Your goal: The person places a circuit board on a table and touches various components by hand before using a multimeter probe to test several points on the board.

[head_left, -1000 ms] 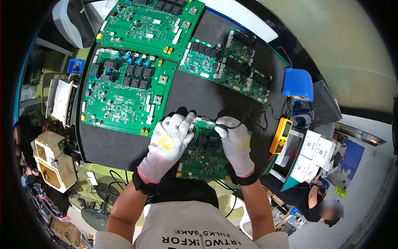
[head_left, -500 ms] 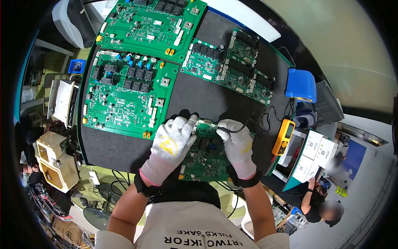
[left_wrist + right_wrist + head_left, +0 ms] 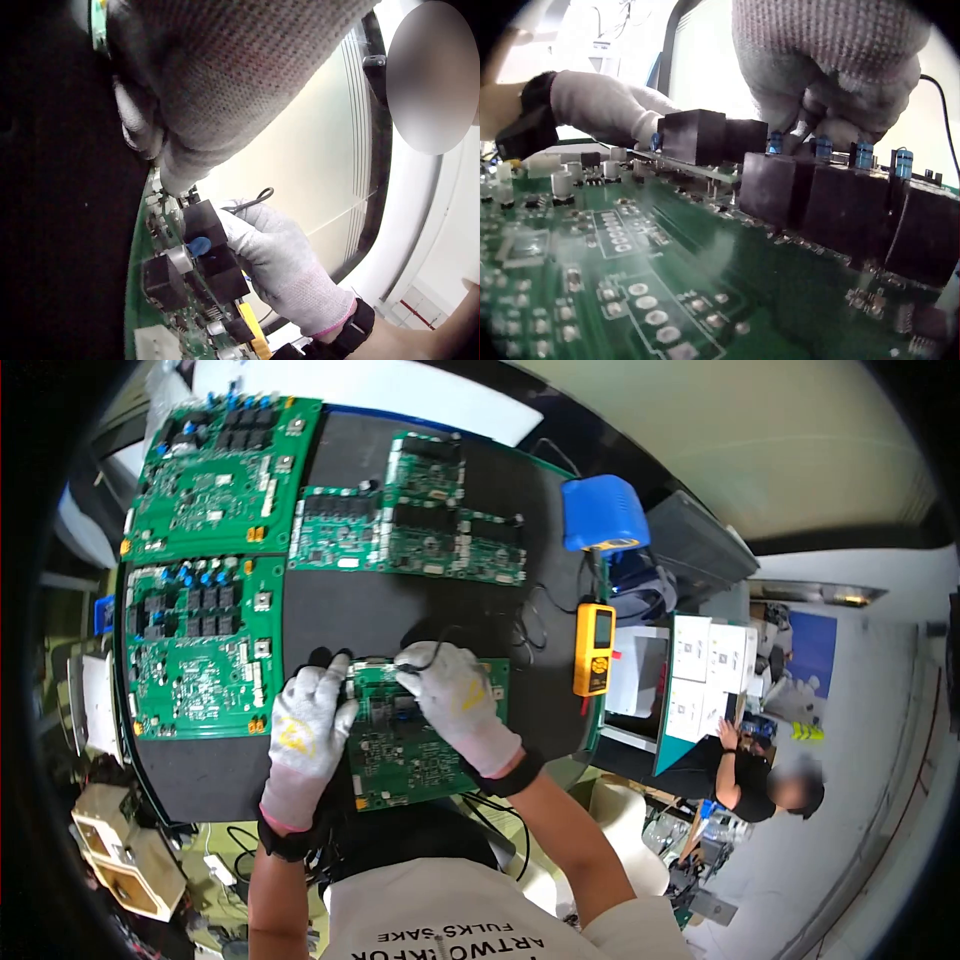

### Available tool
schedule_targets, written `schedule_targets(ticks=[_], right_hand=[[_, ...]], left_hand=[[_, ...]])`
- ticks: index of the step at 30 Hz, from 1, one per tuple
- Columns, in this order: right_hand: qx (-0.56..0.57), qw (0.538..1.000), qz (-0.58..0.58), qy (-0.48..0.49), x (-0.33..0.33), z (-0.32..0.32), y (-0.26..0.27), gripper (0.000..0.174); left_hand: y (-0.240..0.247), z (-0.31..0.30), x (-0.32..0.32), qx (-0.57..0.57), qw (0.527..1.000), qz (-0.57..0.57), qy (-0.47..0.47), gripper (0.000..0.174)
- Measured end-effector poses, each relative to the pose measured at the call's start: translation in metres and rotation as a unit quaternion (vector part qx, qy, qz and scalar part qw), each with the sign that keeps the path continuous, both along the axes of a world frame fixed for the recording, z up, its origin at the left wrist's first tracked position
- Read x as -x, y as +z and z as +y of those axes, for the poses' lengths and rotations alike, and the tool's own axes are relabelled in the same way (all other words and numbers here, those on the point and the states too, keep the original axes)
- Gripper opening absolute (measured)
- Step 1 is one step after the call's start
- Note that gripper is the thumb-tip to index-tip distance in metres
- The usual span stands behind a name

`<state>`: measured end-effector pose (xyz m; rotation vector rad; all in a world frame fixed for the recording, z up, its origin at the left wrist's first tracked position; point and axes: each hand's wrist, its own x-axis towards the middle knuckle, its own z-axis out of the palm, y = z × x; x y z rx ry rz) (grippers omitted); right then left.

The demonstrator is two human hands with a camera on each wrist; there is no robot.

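Observation:
A green circuit board point(image 3: 430, 775) lies on the dark mat in front of me, with black block-shaped parts point(image 3: 847, 202) and small blue components standing on it. My gloved left hand point(image 3: 303, 732) holds the board's far left corner, fingers at its edge. The gloved right hand point(image 3: 452, 700) bends in over the far part of the board and pinches the end of a thin black cable point(image 3: 260, 196) close above the parts. In the right wrist view, the cable's dark tip is mostly hidden between the fingers.
Two large green boards point(image 3: 205, 670) lie on the left, and several smaller boards point(image 3: 338, 530) at the back. A yellow handheld meter point(image 3: 594, 650) and a blue device point(image 3: 605, 512) stand on the right, loose cable point(image 3: 530, 615) beside them. Another person point(image 3: 760, 790) is at the far right.
The head view has turned, shifting the table left. My right wrist now slants in more from the right, uncovering the board's right edge. The left hand stays at its corner.

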<state>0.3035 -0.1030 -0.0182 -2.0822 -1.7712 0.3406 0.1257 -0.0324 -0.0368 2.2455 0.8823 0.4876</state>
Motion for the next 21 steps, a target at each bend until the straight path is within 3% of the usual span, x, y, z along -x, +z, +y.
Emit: schedule_targets(ticks=[4,13,16,21], right_hand=[[-0.029,0.999,0.027,-0.019,0.0,-0.005,-0.005,0.016],[-0.05,0.998,-0.047,0.008,0.002,-0.004,-0.007,0.009],[0.0,1.0,0.008,-0.007,0.001,-0.001,-0.003,0.01],[-0.041,0.999,-0.001,0.007,-0.002,-0.005,-0.01,0.012]], left_hand=[[0.005,0.0,-0.001,-0.005,1.0,0.007,-0.007,0.047],[0.004,-0.002,0.0,-0.017,1.0,0.002,-0.004,0.046],[0.0,-0.003,0.002,-0.05,0.999,-0.017,-0.005,0.047],[-0.002,-0.002,0.002,-0.05,0.999,-0.018,-0.001,0.048]])
